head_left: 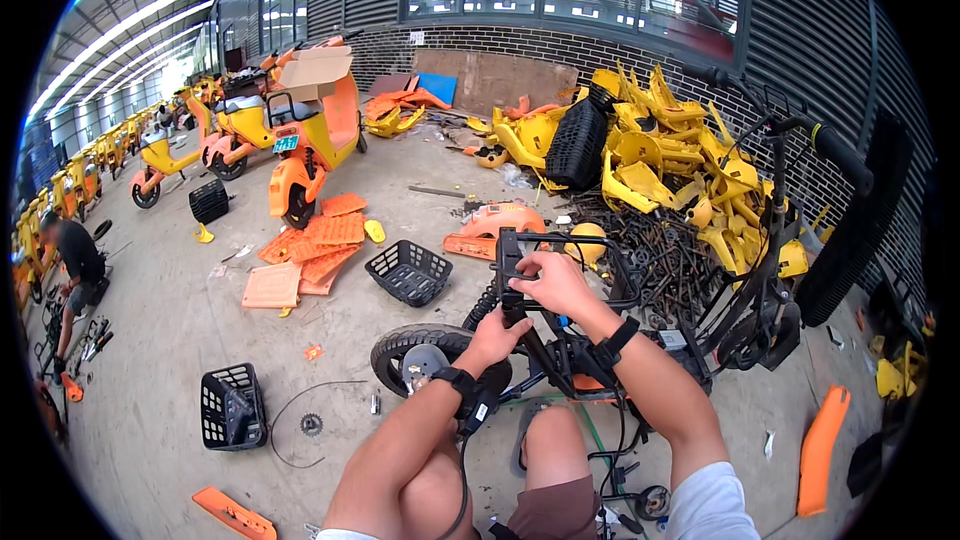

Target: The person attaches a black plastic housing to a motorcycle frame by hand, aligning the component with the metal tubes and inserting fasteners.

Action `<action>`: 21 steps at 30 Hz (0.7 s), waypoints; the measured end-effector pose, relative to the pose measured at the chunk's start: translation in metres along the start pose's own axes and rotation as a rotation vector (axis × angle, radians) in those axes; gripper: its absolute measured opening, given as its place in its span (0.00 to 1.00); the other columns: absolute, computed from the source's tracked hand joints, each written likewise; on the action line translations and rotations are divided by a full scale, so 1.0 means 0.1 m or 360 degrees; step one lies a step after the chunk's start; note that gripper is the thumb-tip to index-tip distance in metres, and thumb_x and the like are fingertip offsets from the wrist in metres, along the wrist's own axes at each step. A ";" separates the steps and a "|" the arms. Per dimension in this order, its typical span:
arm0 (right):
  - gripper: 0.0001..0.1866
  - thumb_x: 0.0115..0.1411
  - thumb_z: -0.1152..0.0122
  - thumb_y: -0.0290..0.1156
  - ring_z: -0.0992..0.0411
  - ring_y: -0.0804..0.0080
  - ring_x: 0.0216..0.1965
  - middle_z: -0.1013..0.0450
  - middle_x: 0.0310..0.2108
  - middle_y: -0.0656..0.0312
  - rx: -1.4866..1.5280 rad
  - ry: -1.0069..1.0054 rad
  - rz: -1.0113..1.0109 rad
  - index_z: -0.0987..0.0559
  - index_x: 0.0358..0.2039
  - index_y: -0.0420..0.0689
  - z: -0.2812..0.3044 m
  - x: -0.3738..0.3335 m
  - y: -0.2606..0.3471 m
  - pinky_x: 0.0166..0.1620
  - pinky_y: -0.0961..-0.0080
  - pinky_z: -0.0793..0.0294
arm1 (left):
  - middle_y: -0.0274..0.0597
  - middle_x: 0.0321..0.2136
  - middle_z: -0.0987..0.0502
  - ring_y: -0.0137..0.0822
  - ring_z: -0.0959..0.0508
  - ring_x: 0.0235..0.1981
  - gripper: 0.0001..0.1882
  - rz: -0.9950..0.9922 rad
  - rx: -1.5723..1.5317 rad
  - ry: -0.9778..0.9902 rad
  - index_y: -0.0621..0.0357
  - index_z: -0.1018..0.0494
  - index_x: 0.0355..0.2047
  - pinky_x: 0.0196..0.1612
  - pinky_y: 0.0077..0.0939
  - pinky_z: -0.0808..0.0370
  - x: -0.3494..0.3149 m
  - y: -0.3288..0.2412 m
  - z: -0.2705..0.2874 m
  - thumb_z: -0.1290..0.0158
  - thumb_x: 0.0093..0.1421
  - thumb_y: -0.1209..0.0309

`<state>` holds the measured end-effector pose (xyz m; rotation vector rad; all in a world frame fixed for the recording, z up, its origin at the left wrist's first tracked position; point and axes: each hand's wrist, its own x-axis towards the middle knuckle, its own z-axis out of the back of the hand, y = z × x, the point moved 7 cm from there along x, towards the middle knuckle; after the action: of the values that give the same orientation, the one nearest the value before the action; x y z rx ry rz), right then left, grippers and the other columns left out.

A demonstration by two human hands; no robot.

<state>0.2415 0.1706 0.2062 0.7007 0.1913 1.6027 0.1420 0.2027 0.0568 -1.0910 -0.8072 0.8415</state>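
Observation:
A stripped black scooter frame (545,348) stands before me, its rear wheel (410,342) toward the left and its handlebar (838,155) at the far right. My left hand (492,338) is closed around an upright black tube of the frame, beside the coil shock absorber (482,308). Just above it, at the black rack bracket on top of the frame, is my right hand (560,285). Its fingers are bent in a pinch against the bracket; whatever lies between the fingertips is too small or hidden to name.
Black plastic baskets (409,273) and orange panels (325,240) lie on the floor to the left. Yellow body panels (650,150) are heaped behind, beside dark metal parts (670,260). An orange scooter (318,155) stands farther back. Another person (78,255) crouches far left.

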 end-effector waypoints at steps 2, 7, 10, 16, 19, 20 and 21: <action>0.14 0.49 0.33 0.31 0.22 0.58 0.38 0.20 0.34 0.55 0.0123 0.0011 0.0099 0.18 0.38 0.42 -0.03 -0.02 0.01 0.42 0.67 0.25 | 0.46 0.32 0.20 0.36 0.20 0.34 0.20 -0.0014 -0.0007 -0.0023 0.66 0.29 0.43 0.39 0.31 0.26 0.00 0.05 -0.01 0.41 0.58 0.62; 0.15 0.50 0.33 0.29 0.23 0.59 0.40 0.21 0.36 0.54 0.0261 0.0069 0.0172 0.18 0.39 0.42 -0.05 0.01 -0.06 0.44 0.67 0.25 | 0.41 0.34 0.21 0.30 0.23 0.34 0.20 0.0039 0.0029 0.0048 0.67 0.29 0.42 0.39 0.27 0.26 -0.02 -0.01 -0.04 0.42 0.60 0.61; 0.15 0.50 0.33 0.30 0.23 0.62 0.40 0.21 0.36 0.54 0.0170 0.0056 0.0141 0.18 0.40 0.41 -0.04 0.00 0.01 0.44 0.69 0.25 | 0.42 0.34 0.21 0.31 0.22 0.35 0.20 0.0032 -0.0009 0.0039 0.66 0.29 0.42 0.40 0.28 0.26 0.00 0.01 -0.01 0.42 0.59 0.61; 0.16 0.55 0.33 0.38 0.26 0.77 0.30 0.22 0.29 0.63 0.0804 0.0016 -0.0154 0.18 0.34 0.35 0.04 0.05 -0.11 0.37 0.79 0.28 | 0.46 0.35 0.20 0.35 0.20 0.36 0.20 -0.0003 -0.0124 0.0034 0.66 0.29 0.43 0.42 0.29 0.25 0.06 0.13 -0.04 0.41 0.58 0.62; 0.16 0.62 0.41 0.39 0.30 0.81 0.29 0.24 0.28 0.65 0.1383 0.0080 -0.0371 0.18 0.33 0.36 0.12 0.01 -0.24 0.35 0.82 0.31 | 0.46 0.34 0.21 0.36 0.21 0.36 0.21 0.0009 -0.0059 0.0011 0.66 0.29 0.43 0.42 0.30 0.25 0.03 0.05 -0.06 0.41 0.58 0.61; 0.17 0.64 0.44 0.39 0.31 0.82 0.27 0.25 0.27 0.66 0.1286 -0.0069 -0.0194 0.18 0.33 0.36 0.20 0.01 -0.15 0.34 0.83 0.33 | 0.46 0.35 0.20 0.36 0.21 0.36 0.21 -0.0017 -0.0088 0.0013 0.66 0.29 0.43 0.42 0.30 0.25 0.03 0.05 -0.05 0.41 0.58 0.61; 0.17 0.64 0.44 0.39 0.32 0.83 0.26 0.25 0.26 0.67 0.1124 -0.0154 -0.0132 0.18 0.33 0.36 0.26 -0.02 -0.10 0.33 0.82 0.33 | 0.45 0.35 0.21 0.34 0.21 0.36 0.20 0.0006 -0.0086 0.0016 0.67 0.29 0.43 0.41 0.29 0.25 0.03 0.07 -0.04 0.41 0.59 0.62</action>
<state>0.2644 0.1629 0.2211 1.2869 0.7260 1.4076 0.1449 0.2054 0.0491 -1.1440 -0.8240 0.8208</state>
